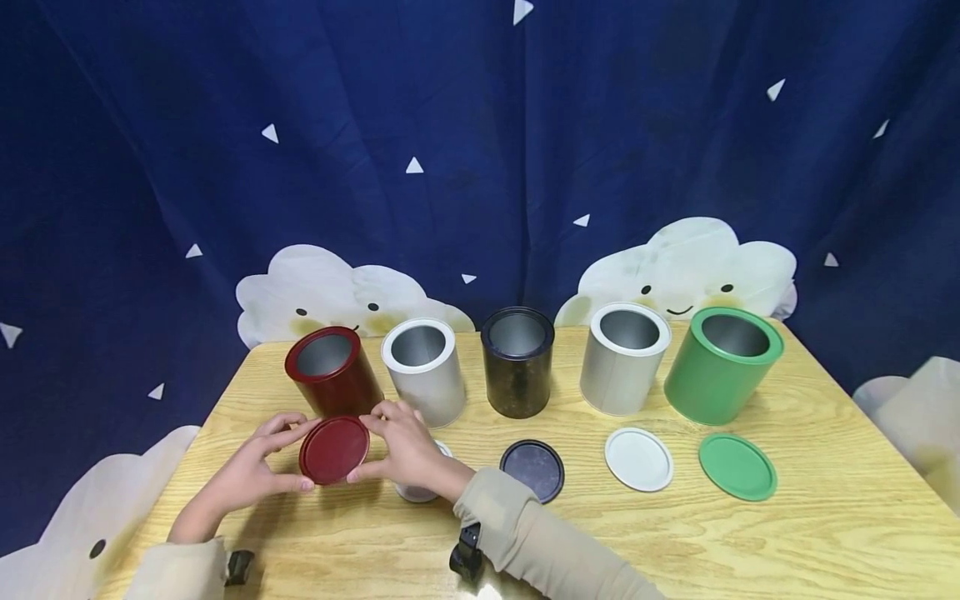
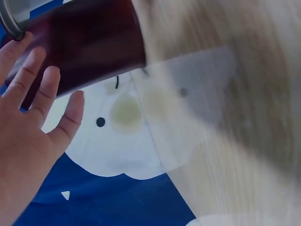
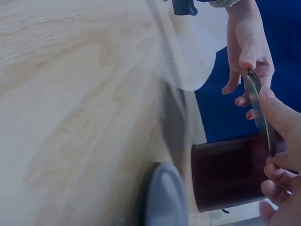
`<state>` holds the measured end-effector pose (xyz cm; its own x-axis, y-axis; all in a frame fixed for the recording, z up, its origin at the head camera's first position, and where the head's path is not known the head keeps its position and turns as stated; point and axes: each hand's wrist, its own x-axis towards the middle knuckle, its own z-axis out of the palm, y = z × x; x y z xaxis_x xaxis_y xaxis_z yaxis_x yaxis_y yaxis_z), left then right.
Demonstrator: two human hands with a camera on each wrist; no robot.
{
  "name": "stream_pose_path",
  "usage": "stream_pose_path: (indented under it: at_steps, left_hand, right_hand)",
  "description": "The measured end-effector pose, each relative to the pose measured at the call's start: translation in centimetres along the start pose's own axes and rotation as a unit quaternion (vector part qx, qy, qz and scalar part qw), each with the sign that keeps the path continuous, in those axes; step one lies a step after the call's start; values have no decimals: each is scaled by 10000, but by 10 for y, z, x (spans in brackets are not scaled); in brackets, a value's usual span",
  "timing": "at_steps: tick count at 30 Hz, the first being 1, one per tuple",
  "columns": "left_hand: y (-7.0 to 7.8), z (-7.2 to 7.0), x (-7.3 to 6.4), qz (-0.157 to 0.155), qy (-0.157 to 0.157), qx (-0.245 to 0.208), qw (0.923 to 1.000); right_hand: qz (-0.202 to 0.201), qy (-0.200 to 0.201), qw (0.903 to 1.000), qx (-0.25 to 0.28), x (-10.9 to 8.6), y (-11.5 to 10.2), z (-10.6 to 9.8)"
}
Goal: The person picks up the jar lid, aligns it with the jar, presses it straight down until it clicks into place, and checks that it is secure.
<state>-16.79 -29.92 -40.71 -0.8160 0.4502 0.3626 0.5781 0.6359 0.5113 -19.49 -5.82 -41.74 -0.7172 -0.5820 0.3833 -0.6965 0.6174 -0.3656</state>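
Observation:
A dark red lid [image 1: 334,451] is held up by its edge between both hands, in front of the dark red can [image 1: 341,387]. My left hand [image 1: 251,468] grips its left side, the thumb low and the fingers high. Opposite it, my right hand [image 1: 408,446] pinches the right edge between thumb and fingers. The right wrist view shows the lid [image 3: 261,113] tilted on edge, its grey underside facing the camera. Beside it stands the red can [image 3: 230,174]. In the left wrist view, fingertips of the left hand [image 2: 33,108] meet the lid's metallic edge.
Right of the red can stand a white can [image 1: 431,383], a black can [image 1: 517,379], another white can [image 1: 622,375] and a green can [image 1: 708,383], all uncovered. A white lid [image 1: 415,494], partly hidden, a black lid [image 1: 532,471], another white lid [image 1: 639,459] and a green lid [image 1: 738,467] lie before them.

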Motion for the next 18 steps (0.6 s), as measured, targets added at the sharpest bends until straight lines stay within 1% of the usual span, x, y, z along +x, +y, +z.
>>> stream_pose_path:
  at_steps: [2,4,8,10,14,18]
  left_hand:
    - [1,-2,2,97,20,-66,9999]
    - [2,-4,3,48,3,-124,9999]
    - [5,-6,5,-192,-37,-105,9998]
    - [6,-7,5,-195,-10,-128,9997]
    - [9,-9,6,-54,83,-331,9994]
    - [10,-11,8,167,234,-468,9985]
  right_hand:
    - [-27,-32,9998,173,2,0,-4]
    - [-63,-39,9995,319,3,0,-7]
    - [-166,11,9983,564,5,2,-10]
    - [-214,11,9972,712,6,3,-11]
    - [-234,-67,9954,923,8,2,-16]
    - [-261,-109,9955,909,11,0,-21]
